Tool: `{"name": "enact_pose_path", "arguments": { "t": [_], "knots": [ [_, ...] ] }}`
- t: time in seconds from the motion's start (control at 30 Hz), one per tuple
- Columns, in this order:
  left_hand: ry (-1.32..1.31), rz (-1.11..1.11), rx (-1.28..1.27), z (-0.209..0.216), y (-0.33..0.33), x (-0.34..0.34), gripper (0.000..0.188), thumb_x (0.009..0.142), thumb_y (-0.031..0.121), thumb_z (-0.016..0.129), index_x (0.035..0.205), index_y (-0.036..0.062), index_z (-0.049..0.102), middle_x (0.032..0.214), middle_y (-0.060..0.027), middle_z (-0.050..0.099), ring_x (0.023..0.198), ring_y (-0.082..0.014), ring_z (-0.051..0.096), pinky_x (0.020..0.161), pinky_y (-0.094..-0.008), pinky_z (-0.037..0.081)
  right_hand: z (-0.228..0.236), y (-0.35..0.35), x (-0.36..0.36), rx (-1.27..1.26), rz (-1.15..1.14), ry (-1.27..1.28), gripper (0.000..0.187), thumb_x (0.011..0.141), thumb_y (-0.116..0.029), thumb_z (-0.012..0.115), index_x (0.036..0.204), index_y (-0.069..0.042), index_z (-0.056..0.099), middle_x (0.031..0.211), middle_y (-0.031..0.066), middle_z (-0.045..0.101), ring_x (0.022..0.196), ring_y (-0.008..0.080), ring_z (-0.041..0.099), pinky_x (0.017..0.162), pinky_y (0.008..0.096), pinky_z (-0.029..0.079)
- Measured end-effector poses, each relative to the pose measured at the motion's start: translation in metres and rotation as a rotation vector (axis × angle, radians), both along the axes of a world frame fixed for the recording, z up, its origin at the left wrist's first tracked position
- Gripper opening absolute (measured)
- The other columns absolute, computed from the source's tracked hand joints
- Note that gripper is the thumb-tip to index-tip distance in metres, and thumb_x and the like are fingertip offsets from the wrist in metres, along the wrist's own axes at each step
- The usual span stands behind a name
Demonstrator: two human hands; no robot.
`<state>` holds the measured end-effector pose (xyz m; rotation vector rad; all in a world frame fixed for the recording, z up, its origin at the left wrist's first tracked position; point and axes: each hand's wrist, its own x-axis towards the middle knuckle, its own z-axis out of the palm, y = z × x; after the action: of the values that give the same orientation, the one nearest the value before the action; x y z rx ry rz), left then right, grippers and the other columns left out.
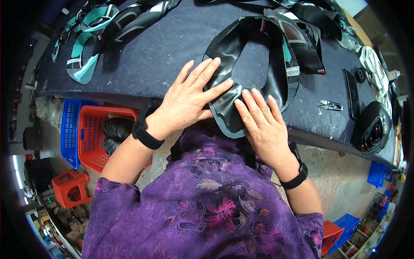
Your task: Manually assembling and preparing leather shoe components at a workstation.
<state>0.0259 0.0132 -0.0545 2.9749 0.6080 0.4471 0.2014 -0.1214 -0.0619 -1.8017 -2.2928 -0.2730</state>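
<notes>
Left hand (183,102) was splayed, right hand (266,137) open flat, fingers slightly apart; both rested on black shoe upper (225,103) overhanging worktop (151,58) edge, no visible grip.

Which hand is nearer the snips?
Right. The right hand rests on the black upper, left of the snips; the left hand is farther left, also touching the upper.

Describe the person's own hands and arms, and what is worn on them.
The left hand and right hand are ungloved. Each wrist has a black band: left wristband, right wristband. A thin dark cable shows near the right one. Purple sleeves leave the forearms bare.
</notes>
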Motion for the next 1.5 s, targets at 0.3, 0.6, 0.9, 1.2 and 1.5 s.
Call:
{"name": "enact_pose_path", "arguments": {
  "t": [0.3,0.6,0.9,1.2,1.5],
  "knots": [
    [0.056,0.075,0.026,0.002,0.006,-0.001,0.083,0.059,0.035,0.071,0.131,0.0089,0.039,0.142,-0.0137,0.027,0.132,-0.029,0.025,0.106,-0.0492,0.017,-0.004,0.018,-0.013,0.005,0.077,0.069,0.052,0.08,-0.011,0.043,0.13,0.0,0.038,0.137,0.017,0.036,0.128,0.0271,0.034,0.107,0.0376,0.024],
    [-0.232,-0.106,-0.025,-0.013,-0.005,0.002,0.08,0.057,0.031,0.072,0.127,0.0064,0.042,0.14,-0.0156,0.03,0.131,-0.0298,0.027,0.106,-0.0494,0.017,-0.012,0.005,-0.011,0.098,0.12,0.168,0.041,0.081,-0.006,0.044,0.12,0.004,0.047,0.122,0.0201,0.052,0.115,0.034,0.049,0.098,0.0426,0.035],
    [-0.474,-0.228,-0.108,-0.033,-0.024,0.009,0.054,0.072,0.024,0.056,0.118,-0.0024,0.047,0.128,-0.0175,0.045,0.122,-0.0306,0.041,0.104,-0.044,0.028,0.009,0.007,-0.011,0.068,0.22,0.382,0.048,0.074,-0.005,0.064,0.117,0.006,0.049,0.111,0.0244,0.055,0.103,0.038,0.053,0.091,0.0421,0.041],
    [-0.417,-0.151,-0.01,-0.042,-0.022,0.016,0.048,0.082,0.022,0.046,0.123,-0.0029,0.043,0.13,-0.016,0.044,0.124,-0.0282,0.04,0.104,-0.0441,0.029,0.012,0.005,-0.005,-0.053,0.257,0.467,0.073,0.071,-0.029,0.071,0.127,0.005,0.039,0.124,0.0248,0.045,0.114,0.0393,0.043,0.097,0.0455,0.033],
    [-0.335,-0.071,0.008,-0.032,-0.028,0.014,0.049,0.082,0.02,0.044,0.126,-0.0026,0.041,0.132,-0.0153,0.041,0.127,-0.0261,0.035,0.107,-0.047,0.021,0.008,0.01,-0.011,-0.057,0.148,0.404,0.062,0.076,-0.023,0.067,0.126,0.002,0.042,0.125,0.0204,0.047,0.116,0.0365,0.043,0.098,0.044,0.033]
  ]
}}
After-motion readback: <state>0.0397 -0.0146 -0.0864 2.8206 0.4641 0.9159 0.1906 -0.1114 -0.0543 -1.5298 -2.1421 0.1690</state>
